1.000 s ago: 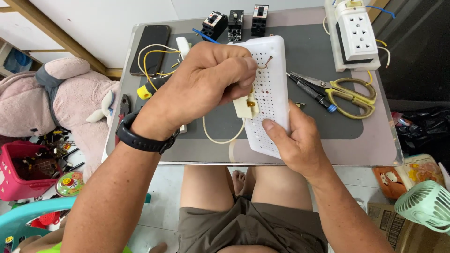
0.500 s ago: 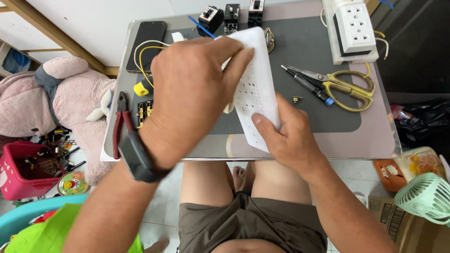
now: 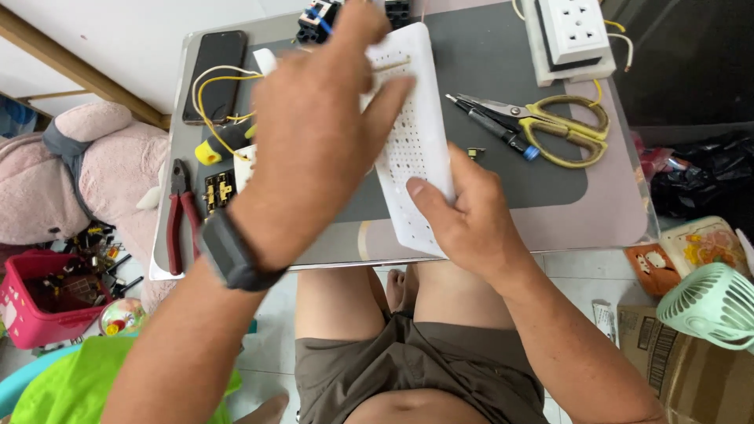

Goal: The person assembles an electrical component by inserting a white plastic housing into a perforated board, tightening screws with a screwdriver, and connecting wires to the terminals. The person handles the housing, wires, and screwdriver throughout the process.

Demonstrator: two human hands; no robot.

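White perforated panel (image 3: 412, 141): one, I saw it over the table (image 3: 550, 220).
Right hand (image 3: 463, 224): fingers gripped its lower edge.
Left hand (image 3: 318, 149): fingers spread flat on it.
Scissors (image 3: 558, 129): one yellow pair.

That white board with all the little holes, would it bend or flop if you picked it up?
Probably not. The white perforated board stays flat though the right hand grips only its near corner, so it seems stiff. It looks thin and full of holes, so likely light. The left hand lies flat across it.
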